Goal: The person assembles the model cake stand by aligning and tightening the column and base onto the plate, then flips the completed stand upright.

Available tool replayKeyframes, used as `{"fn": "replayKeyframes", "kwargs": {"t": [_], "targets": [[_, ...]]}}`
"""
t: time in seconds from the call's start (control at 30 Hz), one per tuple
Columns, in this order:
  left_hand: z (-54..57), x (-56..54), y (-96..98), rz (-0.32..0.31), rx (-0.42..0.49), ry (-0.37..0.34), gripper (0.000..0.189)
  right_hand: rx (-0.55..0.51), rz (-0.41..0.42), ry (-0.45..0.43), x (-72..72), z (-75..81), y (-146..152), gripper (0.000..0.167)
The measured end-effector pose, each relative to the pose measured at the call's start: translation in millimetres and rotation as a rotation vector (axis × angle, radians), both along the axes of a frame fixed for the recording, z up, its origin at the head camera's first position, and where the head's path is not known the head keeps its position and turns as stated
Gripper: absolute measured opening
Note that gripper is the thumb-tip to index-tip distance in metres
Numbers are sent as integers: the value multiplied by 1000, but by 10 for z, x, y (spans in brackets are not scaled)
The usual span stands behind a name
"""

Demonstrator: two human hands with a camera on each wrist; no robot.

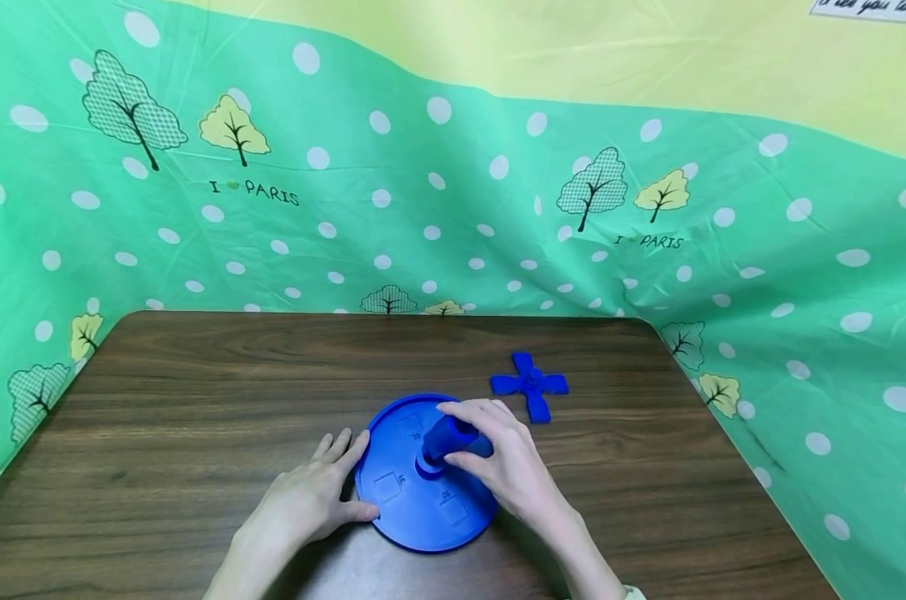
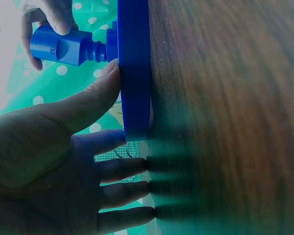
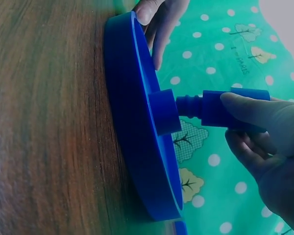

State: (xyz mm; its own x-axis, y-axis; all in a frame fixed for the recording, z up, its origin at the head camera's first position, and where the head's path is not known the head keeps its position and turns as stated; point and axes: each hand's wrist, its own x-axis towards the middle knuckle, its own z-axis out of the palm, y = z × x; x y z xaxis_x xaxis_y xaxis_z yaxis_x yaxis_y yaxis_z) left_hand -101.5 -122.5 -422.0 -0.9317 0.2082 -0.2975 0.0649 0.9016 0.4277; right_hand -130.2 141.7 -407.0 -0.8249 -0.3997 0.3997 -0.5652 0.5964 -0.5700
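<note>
A round blue disc (image 1: 426,529) with a raised rim lies flat on the table, a short round collar (image 3: 165,112) standing at its centre. My right hand (image 1: 518,462) pinches a thick blue cylindrical part (image 2: 68,46) marked 32 between thumb and fingers. Its narrower, grooved end points down at the collar, right at the collar's mouth in the right wrist view. On the disc's left side, my left hand (image 1: 302,500) has its thumb on the rim and its fingers straight, the outer ones reaching down to the tabletop.
A blue four-armed cross piece (image 1: 532,383) lies on the wooden table (image 1: 197,433) behind and to the right of the disc. Green dotted cloth (image 1: 422,208) hangs along the table's back and sides.
</note>
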Motion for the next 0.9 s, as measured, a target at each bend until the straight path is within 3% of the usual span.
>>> {"fn": "replayKeyframes", "kwargs": {"t": [0.4,0.77,0.9], "targets": [[11,-2,6,-1,2,0,101,18,103,-96,37,-3,-41,67],[-2,1,-6,0,6,3,100,120,147,-127,66,-23,-91,66],[-6,9,-13,3,9,6,100,123,144,-202,75,-21,-85,61]]}}
